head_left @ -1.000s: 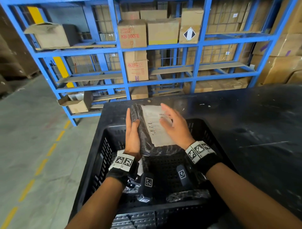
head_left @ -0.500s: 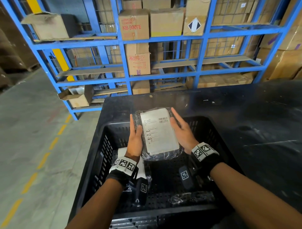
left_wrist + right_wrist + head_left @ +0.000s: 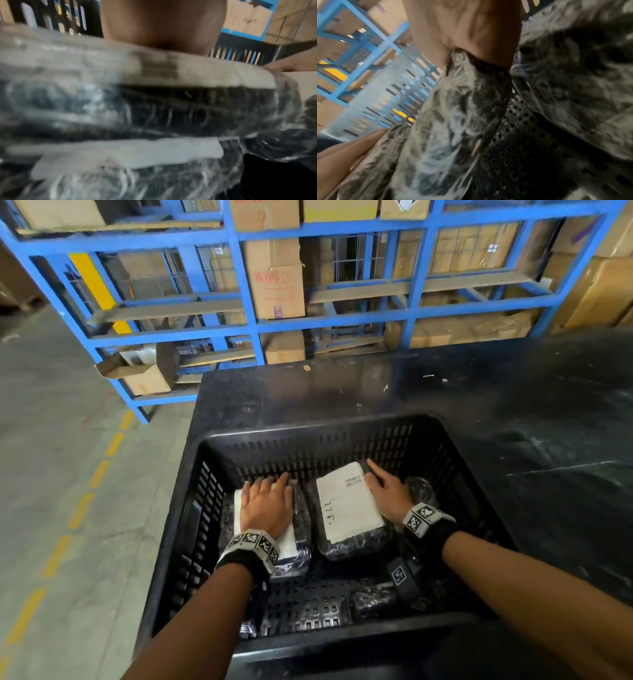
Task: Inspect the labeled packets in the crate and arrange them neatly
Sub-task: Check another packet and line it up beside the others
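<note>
A black slotted crate stands on a black table. Inside it, two plastic-wrapped dark packets with white labels lie side by side. My left hand lies flat, fingers straight, on top of the left packet. In the left wrist view that packet rests on another labeled one, under my palm. My right hand holds the right edge of the right packet. In the right wrist view the thumb lies on top and the packet's wrap runs into the palm.
Another wrapped packet lies against the crate's right wall, and a further one near its front. The black table stretches right and back. Blue shelving with cardboard boxes stands behind. Concrete floor with yellow dashes lies left.
The packet I held up between both hands has come down into the crate on the right. My left hand let go of it and moved onto the left packet.
</note>
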